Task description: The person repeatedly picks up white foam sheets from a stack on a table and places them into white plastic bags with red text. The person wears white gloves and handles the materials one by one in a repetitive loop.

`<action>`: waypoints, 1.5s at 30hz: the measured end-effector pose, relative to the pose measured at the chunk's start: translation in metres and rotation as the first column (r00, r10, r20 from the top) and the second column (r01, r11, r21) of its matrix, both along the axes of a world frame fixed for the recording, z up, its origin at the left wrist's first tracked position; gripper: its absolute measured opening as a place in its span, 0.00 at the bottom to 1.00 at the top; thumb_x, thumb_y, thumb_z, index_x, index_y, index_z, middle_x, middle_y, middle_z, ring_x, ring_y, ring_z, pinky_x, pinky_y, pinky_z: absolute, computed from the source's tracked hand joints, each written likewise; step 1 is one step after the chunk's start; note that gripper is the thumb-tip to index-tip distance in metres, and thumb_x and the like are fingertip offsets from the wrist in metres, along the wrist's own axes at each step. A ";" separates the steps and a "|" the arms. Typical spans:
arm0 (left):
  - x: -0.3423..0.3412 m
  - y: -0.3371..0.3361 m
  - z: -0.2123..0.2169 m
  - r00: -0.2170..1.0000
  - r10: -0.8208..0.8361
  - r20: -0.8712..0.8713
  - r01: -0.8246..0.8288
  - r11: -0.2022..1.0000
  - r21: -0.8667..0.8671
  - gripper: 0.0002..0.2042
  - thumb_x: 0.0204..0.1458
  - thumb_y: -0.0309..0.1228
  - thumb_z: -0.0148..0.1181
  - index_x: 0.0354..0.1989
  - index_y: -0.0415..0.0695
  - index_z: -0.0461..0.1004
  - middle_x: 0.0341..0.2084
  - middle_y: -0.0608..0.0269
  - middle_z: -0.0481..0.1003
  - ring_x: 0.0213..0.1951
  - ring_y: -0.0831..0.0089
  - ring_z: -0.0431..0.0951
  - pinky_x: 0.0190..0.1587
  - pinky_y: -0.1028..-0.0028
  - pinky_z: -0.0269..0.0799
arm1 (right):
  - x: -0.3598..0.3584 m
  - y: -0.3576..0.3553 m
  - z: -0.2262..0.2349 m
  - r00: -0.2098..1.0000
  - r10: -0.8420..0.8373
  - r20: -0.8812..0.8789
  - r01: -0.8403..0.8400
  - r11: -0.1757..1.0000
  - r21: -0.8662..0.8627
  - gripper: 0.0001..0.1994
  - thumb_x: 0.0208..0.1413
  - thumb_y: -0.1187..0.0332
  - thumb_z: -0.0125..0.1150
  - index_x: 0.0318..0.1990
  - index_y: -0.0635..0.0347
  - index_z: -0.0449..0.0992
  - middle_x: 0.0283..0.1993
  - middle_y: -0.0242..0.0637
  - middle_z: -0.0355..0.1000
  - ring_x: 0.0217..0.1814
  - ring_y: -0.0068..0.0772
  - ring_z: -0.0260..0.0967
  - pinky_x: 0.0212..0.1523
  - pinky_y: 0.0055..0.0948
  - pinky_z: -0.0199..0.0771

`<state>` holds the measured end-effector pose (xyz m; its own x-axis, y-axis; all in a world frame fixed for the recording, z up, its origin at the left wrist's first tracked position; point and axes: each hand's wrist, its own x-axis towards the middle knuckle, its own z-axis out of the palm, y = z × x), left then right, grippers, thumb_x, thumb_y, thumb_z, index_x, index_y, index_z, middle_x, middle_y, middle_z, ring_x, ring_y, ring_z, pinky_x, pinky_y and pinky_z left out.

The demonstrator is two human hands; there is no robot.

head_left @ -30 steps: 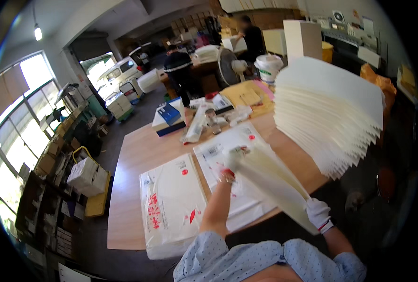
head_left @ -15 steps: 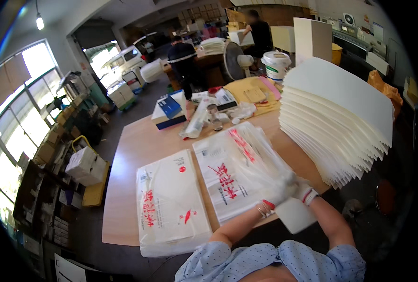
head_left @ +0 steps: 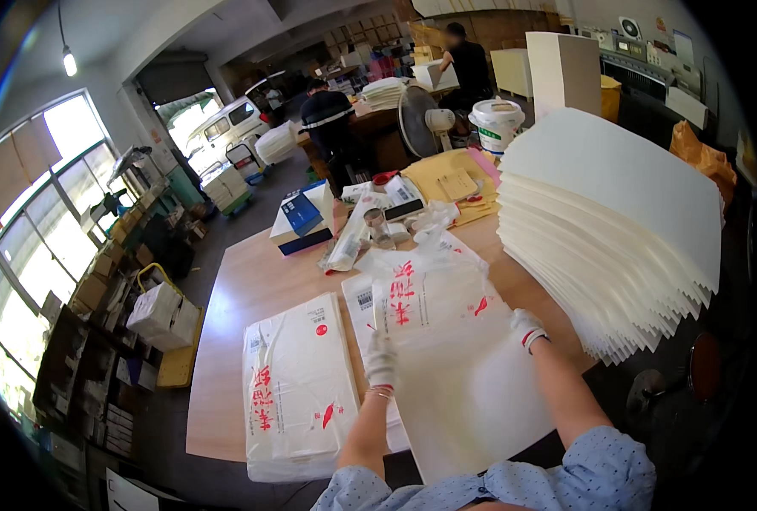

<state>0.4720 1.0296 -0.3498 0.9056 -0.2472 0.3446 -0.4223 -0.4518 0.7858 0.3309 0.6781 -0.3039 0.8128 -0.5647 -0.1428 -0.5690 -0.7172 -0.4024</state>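
Observation:
Both of my hands wear white gloves with red-trimmed cuffs. A clear plastic bag with red print is drawn over the far part of a white paper stack. The stack's near part sticks out of the bag toward me. My left hand, slightly blurred, closes on the bag's left edge. On the opposite side, my right hand grips the bag's right edge. Underneath lies a pile of flat printed bags, partly hidden. To the left rests a filled bag stack, white with red print.
A tall fanned pile of white paper rises at the right. Toward the table's far side are a blue-and-white box, a glass jar, yellow envelopes, a fan and a white bucket. Two people work behind.
My hands have moved apart, the left one going left. The bag, bunched at the right before, is now spread over the paper stack, which has come to the middle in front of me.

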 end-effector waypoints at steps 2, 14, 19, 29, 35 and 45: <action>0.005 0.013 -0.002 0.994 0.038 -0.100 -0.058 0.977 -0.205 0.07 0.52 0.25 0.50 0.39 0.44 0.66 0.24 0.60 0.70 0.27 0.67 0.72 0.30 0.67 0.69 | -0.012 -0.012 -0.010 0.999 -0.002 -0.036 0.004 0.998 0.065 0.16 0.53 0.62 0.44 0.44 0.59 0.72 0.47 0.51 0.70 0.48 0.53 0.68 0.48 0.45 0.67; -0.085 0.002 0.036 0.871 0.008 -0.491 -0.279 0.831 -0.481 0.05 0.55 0.26 0.45 0.37 0.45 0.67 0.28 0.68 0.70 0.27 0.77 0.68 0.32 0.74 0.67 | -0.095 -0.009 -0.029 0.890 0.126 0.438 -0.131 0.991 -0.018 0.24 0.53 0.65 0.46 0.59 0.57 0.60 0.46 0.54 0.69 0.49 0.53 0.66 0.48 0.45 0.66; -0.104 0.007 0.024 0.681 -0.430 -0.593 -0.422 0.431 -0.798 0.03 0.54 0.30 0.52 0.34 0.46 0.70 0.26 0.70 0.70 0.26 0.81 0.69 0.30 0.79 0.68 | -0.097 -0.020 -0.040 0.979 -0.017 0.202 -0.058 0.930 0.362 0.20 0.54 0.62 0.46 0.53 0.60 0.66 0.44 0.56 0.70 0.51 0.53 0.65 0.48 0.42 0.67; -0.190 0.024 0.010 0.790 0.223 -0.571 -0.402 0.891 -0.209 0.07 0.51 0.32 0.57 0.27 0.43 0.68 0.15 0.73 0.65 0.20 0.84 0.62 0.20 0.78 0.58 | -0.144 -0.045 -0.084 0.823 -0.533 0.196 -0.242 -0.018 0.970 0.20 0.59 0.58 0.44 0.54 0.60 0.65 0.45 0.46 0.71 0.48 0.42 0.68 0.51 0.35 0.65; -0.256 0.043 0.041 0.886 0.231 -0.403 -0.277 0.959 -0.061 0.05 0.48 0.25 0.54 0.25 0.39 0.65 0.16 0.66 0.62 0.21 0.79 0.62 0.24 0.74 0.61 | -0.208 -0.024 -0.008 0.973 0.091 0.211 -0.192 0.827 0.528 0.22 0.61 0.54 0.41 0.51 0.63 0.68 0.43 0.42 0.73 0.46 0.40 0.69 0.48 0.32 0.65; -0.400 0.066 0.060 0.970 0.141 -0.198 -0.116 0.984 0.132 0.04 0.44 0.22 0.53 0.29 0.37 0.67 0.24 0.52 0.71 0.27 0.60 0.73 0.31 0.68 0.69 | -0.341 0.034 0.042 0.925 0.238 0.297 -0.355 0.820 0.449 0.15 0.59 0.59 0.43 0.40 0.60 0.72 0.38 0.49 0.72 0.42 0.42 0.73 0.35 0.39 0.72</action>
<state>0.0717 1.0958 -0.2899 0.9807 -0.1517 0.1233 -0.1897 -0.5866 0.7873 -0.0105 0.7122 -0.2618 0.9718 -0.1950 -0.1325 -0.2163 -0.5136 -0.8303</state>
